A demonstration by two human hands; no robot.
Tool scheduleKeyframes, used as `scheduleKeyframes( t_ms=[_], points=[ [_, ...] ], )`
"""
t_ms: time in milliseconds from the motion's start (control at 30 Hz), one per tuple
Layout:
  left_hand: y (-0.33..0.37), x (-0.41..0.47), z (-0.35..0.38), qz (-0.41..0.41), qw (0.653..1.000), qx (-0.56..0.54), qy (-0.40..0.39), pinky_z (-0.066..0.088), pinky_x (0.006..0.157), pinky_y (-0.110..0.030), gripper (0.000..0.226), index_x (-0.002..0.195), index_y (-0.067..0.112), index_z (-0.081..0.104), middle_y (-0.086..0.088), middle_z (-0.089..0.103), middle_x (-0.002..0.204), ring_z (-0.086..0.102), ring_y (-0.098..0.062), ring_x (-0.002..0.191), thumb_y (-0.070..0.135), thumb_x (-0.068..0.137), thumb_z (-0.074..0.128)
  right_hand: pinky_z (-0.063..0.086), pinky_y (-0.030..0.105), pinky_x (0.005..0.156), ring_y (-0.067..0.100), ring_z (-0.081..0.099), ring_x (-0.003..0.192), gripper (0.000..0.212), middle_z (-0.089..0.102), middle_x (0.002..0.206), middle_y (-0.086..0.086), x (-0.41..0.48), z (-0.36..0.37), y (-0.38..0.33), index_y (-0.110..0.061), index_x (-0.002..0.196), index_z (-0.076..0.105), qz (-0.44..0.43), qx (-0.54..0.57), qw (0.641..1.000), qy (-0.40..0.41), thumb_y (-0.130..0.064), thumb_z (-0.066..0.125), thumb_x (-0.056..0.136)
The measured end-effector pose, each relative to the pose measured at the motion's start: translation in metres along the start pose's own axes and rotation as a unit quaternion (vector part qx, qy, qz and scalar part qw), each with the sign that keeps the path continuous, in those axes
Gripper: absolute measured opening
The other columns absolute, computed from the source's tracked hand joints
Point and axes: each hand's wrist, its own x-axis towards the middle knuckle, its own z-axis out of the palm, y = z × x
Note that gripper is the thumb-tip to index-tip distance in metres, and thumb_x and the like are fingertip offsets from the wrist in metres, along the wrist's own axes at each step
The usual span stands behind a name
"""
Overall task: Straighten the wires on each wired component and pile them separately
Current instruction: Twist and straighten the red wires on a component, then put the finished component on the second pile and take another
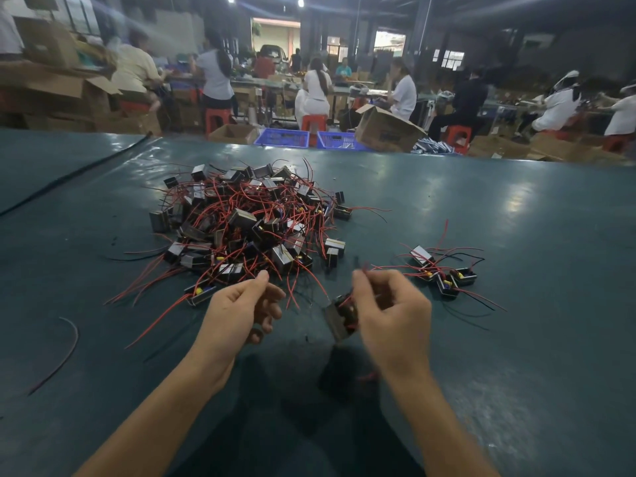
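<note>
A large tangled heap of small black box components with red and black wires [246, 222] lies on the green table [516, 208], just beyond my hands. A small separate pile of a few components [444, 273] sits to the right. My right hand [389, 311] pinches the red wires of one black component [339, 315], which hangs blurred below its fingers above the table. My left hand [241, 306] hovers beside it with loosely curled fingers and holds nothing that I can see.
A loose red-and-black wire [65, 352] lies at the near left. A black cable [75, 173] runs across the table's far left. Beyond the far edge stand blue crates [282, 137], cardboard boxes [385, 130] and seated workers.
</note>
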Motion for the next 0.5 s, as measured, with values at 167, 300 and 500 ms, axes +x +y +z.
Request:
scheduleKeyframes(
  t_ms=[167, 300, 500],
  points=[
    [-0.008, 0.012, -0.012, 0.111, 0.984, 0.114, 0.083, 0.043, 0.052, -0.019, 0.031, 0.074, 0.016, 0.067, 0.001, 0.067, 0.069, 0.055, -0.008, 0.057, 0.025, 0.099, 0.051, 0.053, 0.017, 0.067, -0.001, 0.066, 0.065, 0.012, 0.071, 0.074, -0.009, 0.031, -0.023, 0.012, -0.010, 0.086, 0.069, 0.082, 0.062, 0.977, 0.186, -0.021, 0.067, 0.091],
    [-0.018, 0.020, -0.025, 0.243, 0.898, 0.337, 0.142, 0.045, 0.089, -0.030, 0.005, 0.094, 0.020, 0.067, 0.000, 0.063, 0.109, 0.057, -0.013, 0.101, 0.019, 0.091, 0.062, 0.049, 0.010, 0.070, -0.004, 0.063, 0.076, 0.015, 0.070, 0.102, 0.000, 0.047, -0.037, 0.029, -0.015, 0.108, 0.066, 0.111, 0.054, 0.973, 0.194, -0.015, 0.059, 0.095],
    [-0.040, 0.033, -0.044, 0.141, 0.793, 0.585, 0.100, 0.018, 0.114, -0.047, 0.054, 0.143, 0.028, 0.042, -0.007, 0.015, 0.161, 0.018, -0.027, 0.145, 0.045, 0.093, 0.052, 0.044, 0.022, 0.090, 0.008, 0.063, 0.100, 0.050, 0.058, 0.133, -0.004, 0.036, -0.028, 0.037, -0.014, 0.142, 0.047, 0.150, -0.024, 0.986, 0.062, -0.012, 0.057, 0.093]
  ],
)
